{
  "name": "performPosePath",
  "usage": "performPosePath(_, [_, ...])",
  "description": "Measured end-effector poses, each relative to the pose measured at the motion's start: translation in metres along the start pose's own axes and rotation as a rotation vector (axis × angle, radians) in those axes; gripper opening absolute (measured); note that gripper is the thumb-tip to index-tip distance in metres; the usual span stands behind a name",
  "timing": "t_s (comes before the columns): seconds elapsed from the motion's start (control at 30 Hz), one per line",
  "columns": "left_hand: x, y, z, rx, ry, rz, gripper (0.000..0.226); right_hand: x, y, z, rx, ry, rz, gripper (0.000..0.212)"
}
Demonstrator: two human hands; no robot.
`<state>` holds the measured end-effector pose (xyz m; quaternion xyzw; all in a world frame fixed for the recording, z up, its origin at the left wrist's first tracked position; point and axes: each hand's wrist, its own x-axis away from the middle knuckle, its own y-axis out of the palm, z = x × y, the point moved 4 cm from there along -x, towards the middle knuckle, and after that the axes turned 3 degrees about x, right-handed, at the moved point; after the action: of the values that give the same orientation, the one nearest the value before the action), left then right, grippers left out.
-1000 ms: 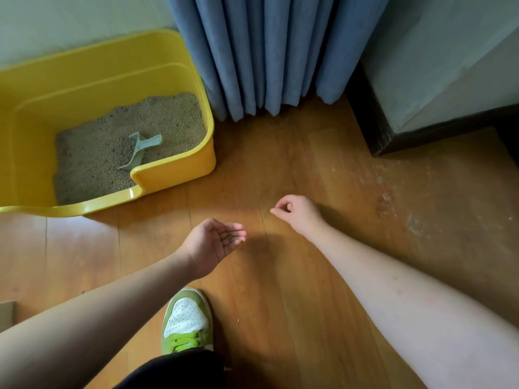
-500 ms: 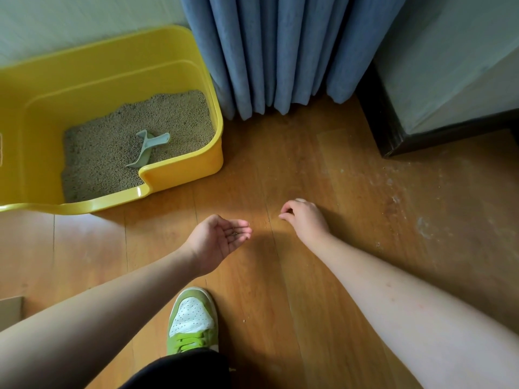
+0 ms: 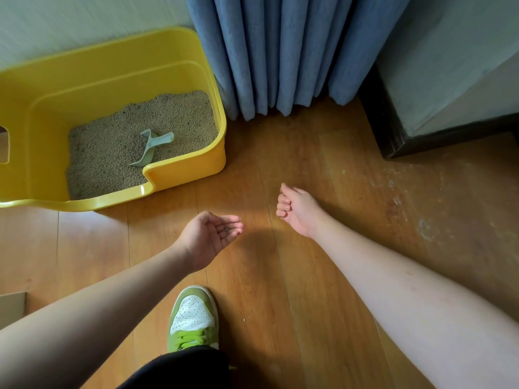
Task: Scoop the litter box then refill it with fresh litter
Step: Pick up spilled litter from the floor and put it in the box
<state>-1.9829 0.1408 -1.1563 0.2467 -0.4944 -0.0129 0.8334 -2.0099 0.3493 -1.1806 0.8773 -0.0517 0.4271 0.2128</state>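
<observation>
Head view: my left hand (image 3: 213,234) is cupped palm-up, open, with a few litter grains on it. My right hand (image 3: 295,209) is curled loosely, whether pinching anything I cannot tell. The scoop (image 3: 151,147) lies in the yellow litter box (image 3: 185,169), upper left.

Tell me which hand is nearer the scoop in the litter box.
Left. The left hand is cupped below and right of the scoop; the right hand is farther right over the floor.
</observation>
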Motion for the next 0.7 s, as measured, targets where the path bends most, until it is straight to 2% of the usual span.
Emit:
performPosePath(0.03, [0.0, -0.001, 0.0, 0.003, 0.003, 0.0, 0.043, 0.002, 0.002, 0.001, -0.06, 0.03, -0.042, 0.018])
performPosePath(0.07, [0.0, -0.001, 0.001, 0.004, 0.005, 0.0, 0.043, 0.004, 0.004, 0.003, -0.072, 0.047, -0.085, 0.026])
performPosePath(0.17, [0.001, -0.002, 0.002, 0.006, 0.011, -0.003, 0.043, 0.004, 0.007, 0.01, 0.035, 0.055, -0.158, 0.033])
performPosePath(0.33, [0.004, -0.004, 0.004, 0.007, 0.021, -0.006, 0.044, 0.001, 0.009, 0.016, 0.24, 0.022, -0.066, 0.024])
performPosePath(0.43, [0.005, -0.009, 0.006, 0.009, 0.022, -0.007, 0.044, -0.004, 0.013, 0.018, 0.585, -0.054, -0.005, 0.03])
performPosePath(0.5, [0.006, -0.012, 0.007, 0.013, 0.024, -0.011, 0.044, -0.003, 0.02, 0.017, 0.943, -0.18, 0.01, 0.034])
performPosePath(0.57, [0.007, -0.014, 0.008, 0.02, 0.023, -0.012, 0.043, -0.003, 0.029, 0.021, 1.215, -0.319, -0.007, 0.028])
performPosePath(0.7, [0.008, -0.021, 0.008, 0.039, 0.018, -0.002, 0.043, -0.007, 0.04, 0.031, 1.478, -0.473, -0.023, 0.024])
